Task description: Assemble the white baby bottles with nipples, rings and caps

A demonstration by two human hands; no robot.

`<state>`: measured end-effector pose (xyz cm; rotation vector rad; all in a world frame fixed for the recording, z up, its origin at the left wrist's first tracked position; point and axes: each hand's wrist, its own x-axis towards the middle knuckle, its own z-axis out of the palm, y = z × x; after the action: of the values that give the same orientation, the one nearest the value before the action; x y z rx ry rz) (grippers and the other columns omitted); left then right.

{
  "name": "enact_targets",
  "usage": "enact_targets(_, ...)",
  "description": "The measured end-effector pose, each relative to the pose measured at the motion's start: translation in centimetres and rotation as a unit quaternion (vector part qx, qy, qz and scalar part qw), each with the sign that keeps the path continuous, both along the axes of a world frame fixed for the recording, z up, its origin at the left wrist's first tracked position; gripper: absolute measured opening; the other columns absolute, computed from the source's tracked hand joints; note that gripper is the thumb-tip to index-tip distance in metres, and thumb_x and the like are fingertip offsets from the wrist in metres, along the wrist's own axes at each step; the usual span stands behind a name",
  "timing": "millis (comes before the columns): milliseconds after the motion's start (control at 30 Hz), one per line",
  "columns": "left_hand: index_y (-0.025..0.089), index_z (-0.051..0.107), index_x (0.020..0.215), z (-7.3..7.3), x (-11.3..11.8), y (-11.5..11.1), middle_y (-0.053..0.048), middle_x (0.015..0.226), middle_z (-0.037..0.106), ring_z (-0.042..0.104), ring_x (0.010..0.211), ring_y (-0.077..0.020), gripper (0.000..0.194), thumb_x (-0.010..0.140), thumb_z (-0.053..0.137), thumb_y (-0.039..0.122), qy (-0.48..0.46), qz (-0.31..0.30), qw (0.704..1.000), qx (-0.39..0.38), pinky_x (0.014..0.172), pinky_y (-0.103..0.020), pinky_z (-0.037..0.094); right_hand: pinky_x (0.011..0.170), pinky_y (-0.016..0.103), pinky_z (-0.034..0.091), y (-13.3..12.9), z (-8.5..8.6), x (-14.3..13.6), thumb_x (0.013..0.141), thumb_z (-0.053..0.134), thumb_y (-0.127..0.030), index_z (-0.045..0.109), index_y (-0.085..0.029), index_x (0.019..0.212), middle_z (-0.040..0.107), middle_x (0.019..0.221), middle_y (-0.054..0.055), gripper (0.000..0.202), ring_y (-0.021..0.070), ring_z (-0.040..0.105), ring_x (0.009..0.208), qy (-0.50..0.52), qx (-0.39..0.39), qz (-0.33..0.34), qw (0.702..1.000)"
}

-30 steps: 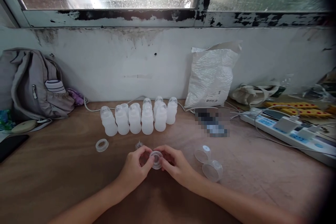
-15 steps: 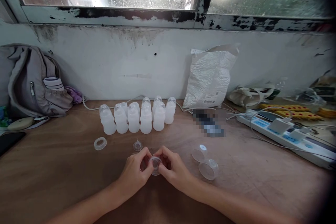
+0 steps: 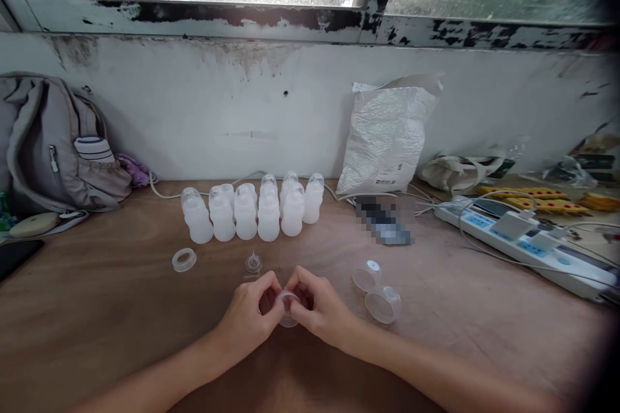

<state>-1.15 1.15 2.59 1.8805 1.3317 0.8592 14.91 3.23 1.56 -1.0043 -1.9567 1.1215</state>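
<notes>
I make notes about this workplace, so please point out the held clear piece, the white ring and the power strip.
Held clear piece point(image 3: 289, 319): head view, its exposed lower part.
White ring point(image 3: 185, 267): head view, its near wall.
Power strip point(image 3: 531, 250): head view, a blue socket on it.

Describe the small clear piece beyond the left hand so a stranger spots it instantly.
On the brown wooden table, find the frosted white plastic bottles. Between them and the bare left hand sits a small, round, clear piece. Its thin upright spike sets it apart from the open, translucent plastic ring to its left.
</notes>
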Motion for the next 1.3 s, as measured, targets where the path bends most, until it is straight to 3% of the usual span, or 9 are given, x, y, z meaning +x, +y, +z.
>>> enact_targets(100, 0.018, 0.052, 0.076, 0.3, -0.1, 0.0, 0.003, 0.060, 0.053, 0.048, 0.050, -0.0095, 0.012, 0.080, 0.048, 0.029, -0.033, -0.007, 0.999, -0.019, 0.048, -0.020, 0.036, 0.048, 0.019, 0.032, -0.1, 0.5, 0.0, 0.078, 0.048, -0.015, 0.048, -0.018, 0.075, 0.047, 0.060, -0.004, 0.003, 0.0080, 0.040, 0.053, 0.005, 0.013, -0.029, 0.999)
enact_targets(233, 0.019, 0.053, 0.088, 0.8, -0.3, -0.1, 0.002, 0.070, 0.058, 0.053, 0.052, -0.0093, 0.011, 0.079, 0.049, 0.024, -0.063, -0.018, 0.998, -0.024, 0.051, -0.019, 0.041, 0.050, 0.020, 0.036, -0.2, 1.0, 0.1, 0.076, 0.048, -0.012, 0.049, -0.018, 0.088, 0.052, 0.070, -0.002, 0.014, 0.0092, 0.045, 0.057, 0.021, 0.026, -0.007, 0.999)
enact_targets(500, 0.019, 0.053, 0.080, 0.7, -0.2, -0.1, 0.003, 0.071, 0.060, 0.048, 0.051, -0.0076, 0.012, 0.071, 0.050, 0.013, -0.028, 0.015, 0.999, 0.013, 0.050, -0.018, 0.038, 0.051, 0.020, 0.035, -0.2, 0.3, 0.0, 0.066, 0.050, -0.003, 0.048, -0.019, 0.090, 0.050, 0.068, -0.004, 0.029, 0.0084, 0.042, 0.057, 0.001, 0.059, 0.000, 0.998)
enact_targets(700, 0.019, 0.052, 0.082, 0.5, 0.0, 0.0, 0.004, 0.067, 0.058, 0.047, 0.050, -0.0080, 0.014, 0.070, 0.050, 0.013, -0.020, 0.025, 1.000, 0.000, 0.049, -0.019, 0.037, 0.052, 0.019, 0.035, -0.2, 0.0, 0.0, 0.066, 0.048, -0.002, 0.046, -0.020, 0.092, 0.049, 0.068, -0.005, 0.032, 0.0085, 0.043, 0.058, 0.022, 0.021, 0.000, 1.000)
enact_targets(1167, 0.022, 0.047, 0.090, 0.0, -0.2, 0.1, 0.004, 0.071, 0.060, 0.047, 0.050, -0.0085, 0.018, 0.073, 0.052, 0.018, -0.039, 0.049, 0.998, -0.026, 0.049, -0.020, 0.036, 0.050, 0.020, 0.035, -0.1, -0.1, -0.5, 0.068, 0.049, -0.004, 0.048, -0.019, 0.084, 0.047, 0.064, -0.005, 0.022, 0.0082, 0.042, 0.056, 0.051, -0.021, -0.037, 0.998)
enact_targets(1300, 0.022, 0.046, 0.092, -0.5, -0.4, 0.3, 0.002, 0.075, 0.062, 0.049, 0.053, -0.0096, 0.015, 0.077, 0.051, 0.024, -0.085, 0.054, 0.994, -0.043, 0.050, -0.021, 0.038, 0.049, 0.021, 0.036, 0.2, 0.1, -0.4, 0.075, 0.053, -0.016, 0.047, -0.019, 0.084, 0.047, 0.064, -0.005, 0.011, 0.0085, 0.043, 0.055, 0.056, -0.042, -0.065, 0.995)
